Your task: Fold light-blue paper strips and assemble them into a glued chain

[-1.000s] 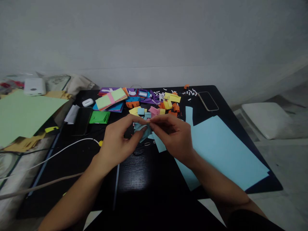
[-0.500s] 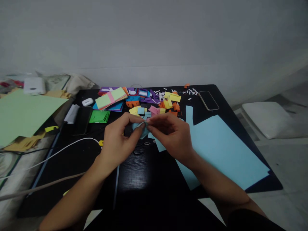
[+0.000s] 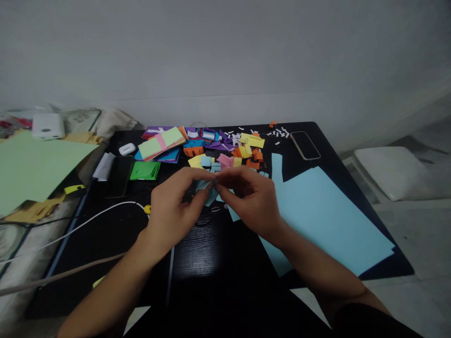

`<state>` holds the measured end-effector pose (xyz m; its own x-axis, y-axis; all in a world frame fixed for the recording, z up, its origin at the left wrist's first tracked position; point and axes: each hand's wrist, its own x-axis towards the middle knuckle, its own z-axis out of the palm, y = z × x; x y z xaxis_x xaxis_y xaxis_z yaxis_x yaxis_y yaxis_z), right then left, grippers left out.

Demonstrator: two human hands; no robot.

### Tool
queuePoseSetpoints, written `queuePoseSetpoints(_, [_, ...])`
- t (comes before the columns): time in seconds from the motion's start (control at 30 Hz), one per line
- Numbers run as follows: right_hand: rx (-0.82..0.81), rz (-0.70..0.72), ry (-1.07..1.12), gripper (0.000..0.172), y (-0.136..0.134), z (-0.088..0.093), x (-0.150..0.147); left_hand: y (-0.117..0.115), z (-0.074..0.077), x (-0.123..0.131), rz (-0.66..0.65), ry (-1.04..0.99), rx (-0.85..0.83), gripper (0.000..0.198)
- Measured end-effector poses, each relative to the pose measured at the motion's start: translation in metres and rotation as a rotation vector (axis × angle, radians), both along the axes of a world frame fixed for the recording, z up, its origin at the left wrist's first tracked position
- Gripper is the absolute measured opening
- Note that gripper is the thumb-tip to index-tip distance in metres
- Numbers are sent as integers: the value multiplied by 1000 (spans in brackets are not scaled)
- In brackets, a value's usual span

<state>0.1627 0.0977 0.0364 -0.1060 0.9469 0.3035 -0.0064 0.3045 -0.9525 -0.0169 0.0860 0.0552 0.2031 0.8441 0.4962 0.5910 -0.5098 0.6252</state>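
Over the middle of the black table, my left hand and my right hand meet fingertip to fingertip. Both pinch a small folded light-blue paper piece, which their fingers partly hide. Just beyond the hands lies a heap of small folded coloured paper pieces in yellow, orange, pink, purple and blue. A large light-blue paper sheet lies flat to the right, under my right forearm.
A dark phone lies at the far right of the table. Green folded paper, a stack of coloured sheets, a white earbud case, a second dark phone and a white cable sit at left. A big pale-green sheet lies beside the table.
Both hands stayed together on the blue piece; the fingers shifted slightly as they work it, and the view dipped a little.
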Motion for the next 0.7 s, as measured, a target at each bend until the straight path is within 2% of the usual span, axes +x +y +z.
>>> queuePoseSetpoints(0.17, [19,-11,-45,16,1,-3,1,1,-2,0,-39,30,46,22])
queuePoseSetpoints(0.33, [196,-107,-206,17,0,-3,2,4,2,-3,-72,112,56,20])
queuePoseSetpoints(0.47, [315,-148,-299,20,-1,-2,2,5,1,-6,-41,141,34,17])
queuePoseSetpoints(0.7, [291,-133,-293,20,0,-1,4,7,-3,-9,-8,131,33,17])
